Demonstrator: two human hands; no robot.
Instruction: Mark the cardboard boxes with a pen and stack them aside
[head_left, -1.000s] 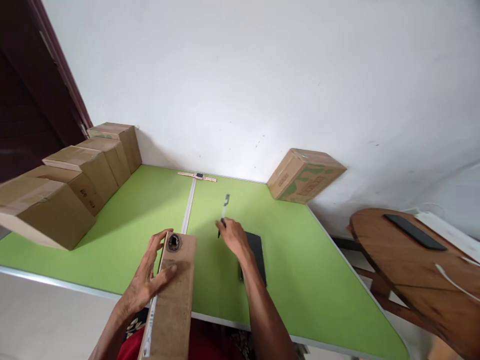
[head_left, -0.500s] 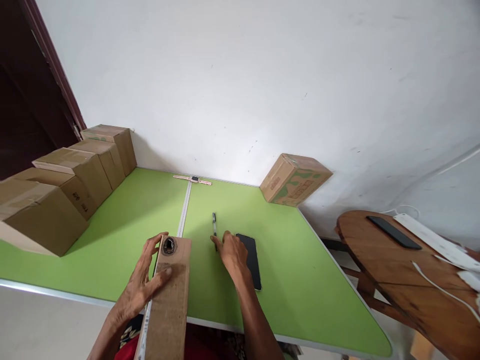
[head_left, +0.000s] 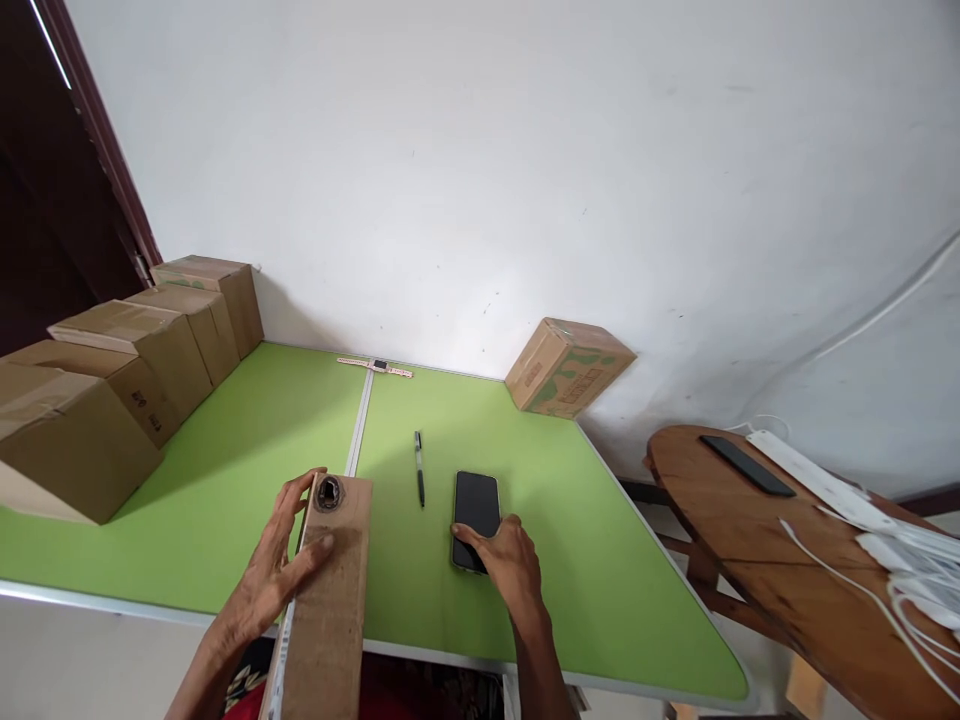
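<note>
Lying under thumb of right hand, beside fingers: black phone.

The long carton is made of matt brown cardboard, its hole roughly edged. The smartphone is fronted by smooth, dark glass. Plastic is suggested by the pen. The green tabletop is smoothly finished and trimmed in shiny metal; the side table is built of grained wood.

Phone black; held box brown; tabletop plain green; watch strap pink.
</note>
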